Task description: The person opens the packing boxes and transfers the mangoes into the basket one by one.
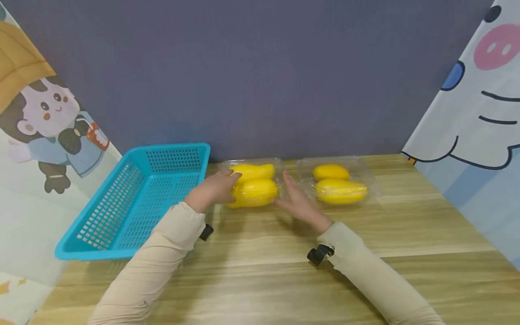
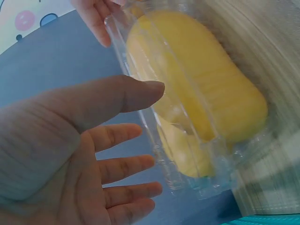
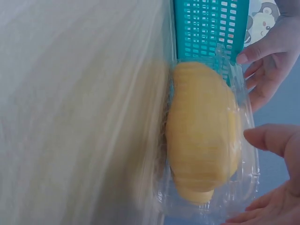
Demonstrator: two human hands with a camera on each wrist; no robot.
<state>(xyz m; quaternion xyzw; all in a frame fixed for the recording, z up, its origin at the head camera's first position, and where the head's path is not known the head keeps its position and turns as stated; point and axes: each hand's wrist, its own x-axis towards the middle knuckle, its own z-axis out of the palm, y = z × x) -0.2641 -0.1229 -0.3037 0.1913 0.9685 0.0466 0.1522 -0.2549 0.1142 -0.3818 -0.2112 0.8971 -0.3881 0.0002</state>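
A clear plastic clamshell box (image 1: 253,161) with yellow mangoes (image 1: 257,191) in it stands between my two hands. At its left end is my left hand (image 1: 218,186); in the left wrist view the thumb lies over the box's upper edge and the other fingers extend along the side. My right hand (image 1: 299,201) is at the box's right end, thumb and fingers spread around the corner. In the right wrist view, the right thumb (image 3: 265,137) points at the lid edge. The box's lid looks closed over the fruit.
A second clear box (image 1: 357,164) with two yellow mangoes (image 1: 341,191) stands to the right. On the left is a turquoise plastic basket (image 1: 132,253) with nothing in it. A grey-blue panel (image 1: 260,81) rises behind the wooden table (image 1: 260,280).
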